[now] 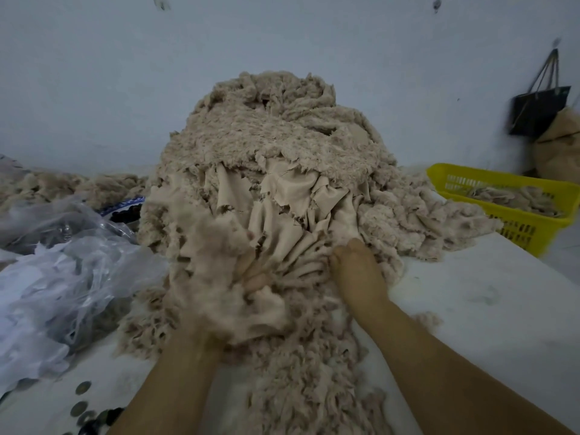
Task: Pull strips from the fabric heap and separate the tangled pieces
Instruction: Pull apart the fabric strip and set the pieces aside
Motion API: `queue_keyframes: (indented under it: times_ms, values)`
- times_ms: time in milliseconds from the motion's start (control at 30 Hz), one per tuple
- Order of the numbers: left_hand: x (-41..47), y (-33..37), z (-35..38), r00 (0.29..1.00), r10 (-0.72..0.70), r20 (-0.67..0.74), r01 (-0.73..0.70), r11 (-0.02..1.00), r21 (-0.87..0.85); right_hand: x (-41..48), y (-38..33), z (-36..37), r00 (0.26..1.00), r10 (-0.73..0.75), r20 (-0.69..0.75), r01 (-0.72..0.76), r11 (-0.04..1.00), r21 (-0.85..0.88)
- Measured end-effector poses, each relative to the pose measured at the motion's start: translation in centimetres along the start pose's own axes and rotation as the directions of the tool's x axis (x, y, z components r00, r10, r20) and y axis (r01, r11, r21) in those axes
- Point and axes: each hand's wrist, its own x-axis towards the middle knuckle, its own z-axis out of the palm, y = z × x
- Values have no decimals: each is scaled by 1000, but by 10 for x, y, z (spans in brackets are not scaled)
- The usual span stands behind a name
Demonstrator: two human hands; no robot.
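Nearest, the left hand was buried under a blurred fleecy clump, so its grip couldn't be told. Just beside it, the right hand had its fingers curled into a gathered bunch of smooth-backed strips. Those fanned up into the beige fabric heap, piled mid-table. Crumpled plastic bags lay left, a yellow basket right, and a black bag hung on the wall beyond.

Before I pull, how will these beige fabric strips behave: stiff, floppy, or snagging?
Likely floppy: the fabric strips crease and fan toward the right hand. Probably light, given the fluffy pile. Expect snagging: frayed edges interlock across the fabric heap.
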Motion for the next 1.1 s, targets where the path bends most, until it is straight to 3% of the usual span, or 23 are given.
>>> queue_keyframes:
  times_ms: [67,167,300,400,467,633,800,967,1033,1100]
  values:
    - [4,-3,-5,981,69,-178,-70,998,1,-8,-10,-4,1000,9,-28,-6,993,114]
    - [11,-8,-6,971,153,-182,-141,987,75,-21,-27,-16,999,22,-37,-11,959,285]
    - [16,-10,-6,907,334,-258,-221,897,383,-28,-42,-35,972,-137,-191,213,859,466]
    - [20,-17,-6,872,448,-197,-257,763,593,-34,-57,-33,956,-285,-71,283,829,483]
    - [21,-20,-3,851,485,-199,-256,716,650,-33,-61,-25,959,-281,-35,265,850,456]
    - [21,-26,4,808,543,-229,-286,702,652,-18,-42,-16,1000,-11,-29,27,764,645]
    - [22,-22,1,837,470,-281,-266,798,541,-11,-36,-14,974,200,106,-187,446,875]
    - [22,-11,-9,826,396,-401,-258,899,355,-3,-27,-26,949,285,135,-168,96,981]
    - [22,-7,-11,819,410,-401,-288,899,329,-3,-23,-28,947,270,171,-212,131,968]
    - [22,-8,-9,819,420,-391,-283,888,363,-7,-25,-27,958,204,201,-253,273,928]
